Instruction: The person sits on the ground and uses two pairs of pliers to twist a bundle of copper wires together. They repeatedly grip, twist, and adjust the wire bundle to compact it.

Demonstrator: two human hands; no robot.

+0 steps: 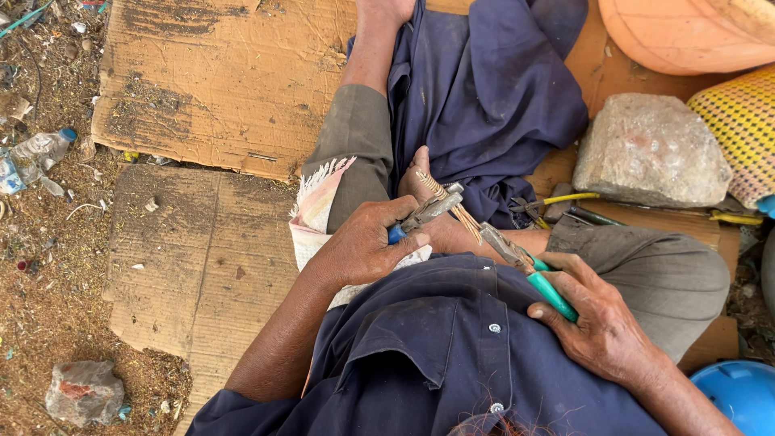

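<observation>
Nearest to me, my right hand is wrapped tight around the green rubber grips of a pair of steel pliers, the nose angled up toward the middle of my lap. My left hand is clenched on a second pair of pliers with blue grips, its grey jaws reaching in from the other side. Both noses meet on a short bundle of thin coppery wire strands, which lies just above my knee against my bare foot; I judge the two tools oppose each other so the strands can be gripped at both ends and pulled or twisted. The wires look stiff, ribbed and bright against the soft, creased navy blue cloth draped over my legs. Beyond that, a rough pale grey stone block sits on worn, scuffed brown cardboard sheets spread over the dirt ground, probably as a sitting mat. Yellow-handled tools lie just beside the stone. A crushed clear plastic bottle lies far left.
</observation>
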